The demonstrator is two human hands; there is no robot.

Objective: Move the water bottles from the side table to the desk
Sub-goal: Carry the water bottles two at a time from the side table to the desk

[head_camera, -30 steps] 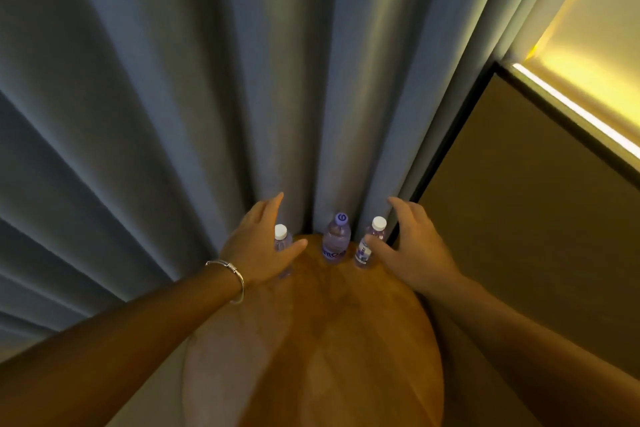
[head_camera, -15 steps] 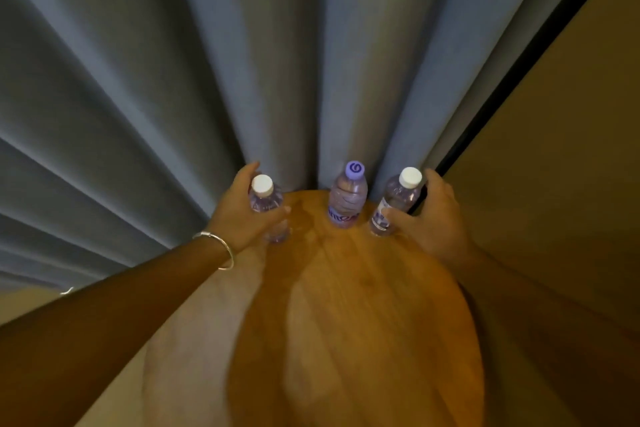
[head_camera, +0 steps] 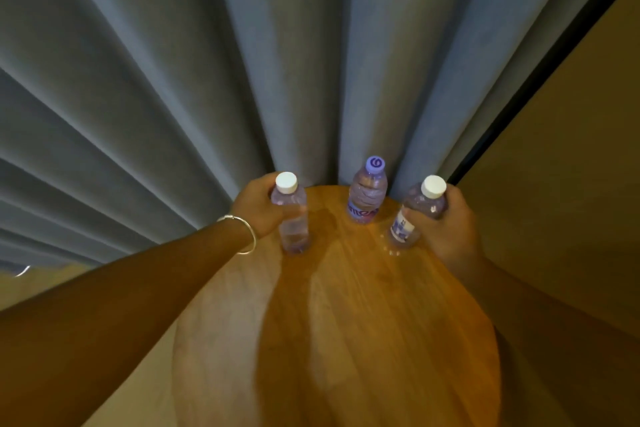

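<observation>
On the round tabletop [head_camera: 363, 340], a white-capped bottle [head_camera: 292, 215] left of the purple-capped bottle [head_camera: 367, 192] is gripped by the left hand [head_camera: 258, 206] — fingers curled round it. Right of it, the labelled white-capped bottle [head_camera: 417, 215] is clamped by the right hand [head_camera: 446, 229]. Thin, smooth plastic is judged light and easily crushed — best held mid-body.

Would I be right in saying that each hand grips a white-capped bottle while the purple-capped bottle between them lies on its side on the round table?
Not quite: the head view shows the purple-capped bottle standing upright on the round table. The rest holds: the left hand and the right hand each grip a white-capped bottle.
</observation>
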